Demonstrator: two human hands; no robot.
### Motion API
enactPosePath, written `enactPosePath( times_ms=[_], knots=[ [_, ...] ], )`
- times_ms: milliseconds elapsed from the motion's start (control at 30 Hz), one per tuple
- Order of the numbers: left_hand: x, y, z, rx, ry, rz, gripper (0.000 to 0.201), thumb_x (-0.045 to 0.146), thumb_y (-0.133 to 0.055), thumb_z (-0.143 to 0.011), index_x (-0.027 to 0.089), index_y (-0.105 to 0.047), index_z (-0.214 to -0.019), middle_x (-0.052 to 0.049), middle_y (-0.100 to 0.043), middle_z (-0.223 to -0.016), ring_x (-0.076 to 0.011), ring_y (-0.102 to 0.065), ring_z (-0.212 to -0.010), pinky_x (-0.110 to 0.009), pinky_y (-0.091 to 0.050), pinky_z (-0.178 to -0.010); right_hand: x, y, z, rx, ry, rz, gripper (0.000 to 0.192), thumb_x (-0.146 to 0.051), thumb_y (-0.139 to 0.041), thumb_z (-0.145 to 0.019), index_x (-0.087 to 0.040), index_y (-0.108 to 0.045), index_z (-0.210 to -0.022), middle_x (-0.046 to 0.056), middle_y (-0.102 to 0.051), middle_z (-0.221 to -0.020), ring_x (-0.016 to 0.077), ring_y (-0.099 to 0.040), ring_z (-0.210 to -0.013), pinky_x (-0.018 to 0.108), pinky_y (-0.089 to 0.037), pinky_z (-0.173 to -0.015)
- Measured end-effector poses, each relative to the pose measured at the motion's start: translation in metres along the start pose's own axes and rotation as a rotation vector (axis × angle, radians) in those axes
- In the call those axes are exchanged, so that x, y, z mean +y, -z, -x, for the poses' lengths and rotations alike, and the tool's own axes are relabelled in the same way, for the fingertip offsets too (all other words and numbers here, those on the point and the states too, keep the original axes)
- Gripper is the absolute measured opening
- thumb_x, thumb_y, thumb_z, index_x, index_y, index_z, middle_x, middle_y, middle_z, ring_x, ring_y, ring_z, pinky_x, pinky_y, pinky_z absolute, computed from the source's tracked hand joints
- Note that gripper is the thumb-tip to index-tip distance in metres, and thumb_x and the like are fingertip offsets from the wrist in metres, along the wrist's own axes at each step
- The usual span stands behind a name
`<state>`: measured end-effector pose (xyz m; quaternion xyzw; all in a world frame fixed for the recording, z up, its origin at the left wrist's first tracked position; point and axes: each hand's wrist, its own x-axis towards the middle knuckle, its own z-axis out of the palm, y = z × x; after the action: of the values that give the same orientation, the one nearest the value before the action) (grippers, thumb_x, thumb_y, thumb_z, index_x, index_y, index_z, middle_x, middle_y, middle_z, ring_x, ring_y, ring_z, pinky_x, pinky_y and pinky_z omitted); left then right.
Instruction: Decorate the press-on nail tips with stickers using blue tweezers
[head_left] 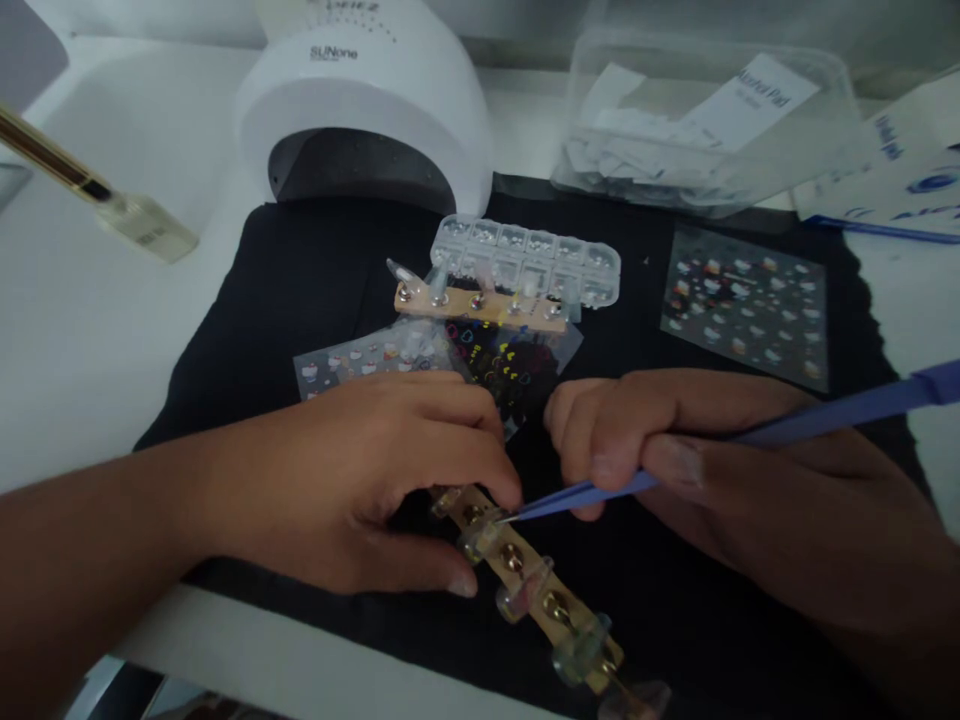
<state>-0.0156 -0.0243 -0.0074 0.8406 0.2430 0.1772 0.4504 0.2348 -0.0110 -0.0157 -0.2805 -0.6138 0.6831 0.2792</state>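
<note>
Left hand (360,480) gripping the nail strip (532,590), right hand (675,450) pinching tweezers (585,493) shut at second nail; remaining nails looking undecorated.

A white nail lamp (365,105), clear plastic box (705,120) and sticker sheet (746,303) sit behind.

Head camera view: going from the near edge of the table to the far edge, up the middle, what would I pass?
Wooden strip with nail tips → tweezers held in the right hand, left hand beside it → sticker sheets → second nail-tip strip → clear compartment box → white nail lamp.
</note>
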Motion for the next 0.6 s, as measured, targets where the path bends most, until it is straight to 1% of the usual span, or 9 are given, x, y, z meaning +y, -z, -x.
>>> enactPosePath(
  times_ms=[167, 300, 467, 600],
  knots=[
    [0.0006, -0.0008, 0.0001, 0.001, -0.004, 0.004, 0.024, 0.022, -0.081, -0.085, 0.013, -0.068, -0.104, -0.004, -0.064, -0.100, -0.0139, -0.061, -0.089, -0.027, -0.045, -0.080, -0.0019, 0.0008, -0.0002, -0.010, 0.000, 0.002, 0.028, -0.043, -0.060, -0.099, -0.025, -0.073, -0.082, -0.002, -0.068, -0.075, 0.0145, -0.062, -0.072, 0.029, -0.049, -0.066],
    [0.0005, -0.0013, -0.0006, 0.000, -0.001, 0.008, 0.024, 0.022, -0.080, -0.085, 0.014, -0.068, -0.104, -0.004, -0.065, -0.101, -0.0142, -0.061, -0.088, -0.027, -0.046, -0.080, -0.0020, -0.0005, -0.0010, -0.022, 0.008, 0.010, 0.028, -0.042, -0.059, -0.100, -0.024, -0.072, -0.084, -0.001, -0.068, -0.077, 0.0144, -0.062, -0.073, 0.029, -0.048, -0.067],
    [0.0005, -0.0010, 0.0001, 0.001, -0.003, 0.003, 0.024, 0.025, -0.080, -0.086, 0.016, -0.067, -0.104, -0.005, -0.066, -0.100, -0.0161, -0.062, -0.089, -0.029, -0.047, -0.079, -0.0010, -0.0012, 0.0021, -0.010, 0.017, 0.006, 0.029, -0.041, -0.059, -0.100, -0.022, -0.072, -0.083, 0.000, -0.067, -0.076, 0.0150, -0.062, -0.072, 0.030, -0.047, -0.066],
    [0.0000, -0.0010, 0.0003, 0.009, -0.022, 0.000, 0.026, 0.023, -0.080, -0.086, 0.014, -0.067, -0.106, -0.005, -0.065, -0.101, -0.0152, -0.062, -0.090, -0.028, -0.046, -0.080, -0.0005, 0.0004, 0.0028, -0.003, 0.030, -0.005, 0.027, -0.039, -0.058, -0.101, -0.021, -0.072, -0.085, 0.001, -0.068, -0.077, 0.0155, -0.062, -0.074, 0.031, -0.047, -0.068]
  ],
)
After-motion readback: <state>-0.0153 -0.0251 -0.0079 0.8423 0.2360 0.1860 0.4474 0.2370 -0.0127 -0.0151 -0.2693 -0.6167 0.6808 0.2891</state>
